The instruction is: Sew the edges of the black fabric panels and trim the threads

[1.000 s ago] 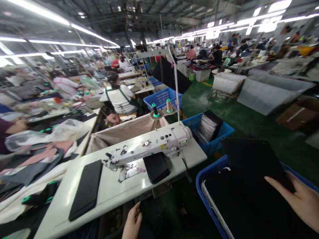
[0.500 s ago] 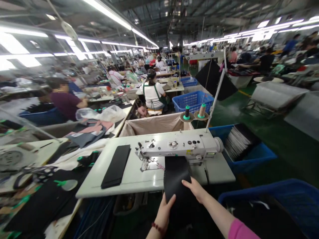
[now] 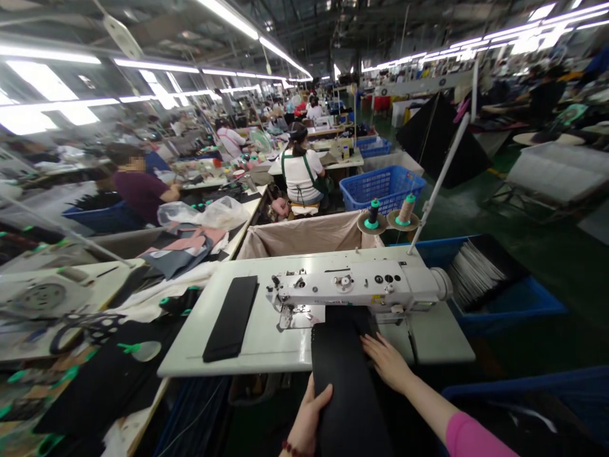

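A long black panel (image 3: 345, 381), fabric or leather-like, hangs over the front edge of the sewing table (image 3: 285, 355). My left hand (image 3: 309, 409) grips its left edge, thumb on top and fingers hidden beneath. Stretched fingers of my right hand (image 3: 387, 365) rest at the right side of a black piece (image 3: 364, 317) lying partly under the sewing machine (image 3: 352, 289); whether it joins the panel I cannot tell. Left of the needle area, a stack of black panels (image 3: 231, 317) lies flat on the tabletop.
Thread cones (image 3: 373, 216) stand behind the machine beside a slanted pole (image 3: 442, 171). A blue bin (image 3: 533, 304) with stacked panels is at right, another blue bin (image 3: 523, 387) nearer me. A cloth-lined container (image 3: 304, 235) sits behind the table. Co-workers sit farther ahead.
The panel's far end has come toward me from the machine, showing another black piece behind it. My right hand has released the panel and spread its fingers. The view has shifted slightly.
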`<state>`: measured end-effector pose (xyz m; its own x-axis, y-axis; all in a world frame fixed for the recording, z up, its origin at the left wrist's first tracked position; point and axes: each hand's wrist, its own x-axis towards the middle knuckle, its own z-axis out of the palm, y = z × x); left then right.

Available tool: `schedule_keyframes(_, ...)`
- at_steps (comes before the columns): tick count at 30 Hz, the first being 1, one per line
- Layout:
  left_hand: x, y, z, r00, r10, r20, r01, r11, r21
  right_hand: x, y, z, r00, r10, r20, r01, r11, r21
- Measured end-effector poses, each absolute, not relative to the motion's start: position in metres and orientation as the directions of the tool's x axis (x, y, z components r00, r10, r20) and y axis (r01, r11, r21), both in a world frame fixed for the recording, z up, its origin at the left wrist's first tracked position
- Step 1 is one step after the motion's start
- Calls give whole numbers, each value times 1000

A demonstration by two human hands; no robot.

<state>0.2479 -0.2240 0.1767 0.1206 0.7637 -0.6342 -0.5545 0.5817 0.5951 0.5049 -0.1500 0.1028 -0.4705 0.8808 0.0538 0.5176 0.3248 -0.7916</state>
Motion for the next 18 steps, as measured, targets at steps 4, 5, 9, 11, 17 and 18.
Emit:
schedule_keyframes(4,238,-192,181,215,750,-625,-433,647,627,514,-150,95,-495,866,74,613,408,-676)
schedule_keyframes(5,238,-182,179,216,757,-617,-399,645,652,514,-151,93,-491,868,74,632,413,-655)
schedule_keyframes(9,242,-137,157,162,804,-572,-334,590,735,514,-156,87,-476,877,65,677,412,-610)
schedule_keyframes(11,244,-113,145,133,826,-548,-296,561,773,514,-158,85,-473,879,56,683,406,-607)
schedule_keyframes(17,256,-52,122,47,888,-458,-141,460,877,515,-157,82,-435,900,25,679,347,-647)
schedule_keyframes(18,258,-46,119,25,895,-446,-113,445,888,515,-157,83,-424,905,20,676,331,-658)
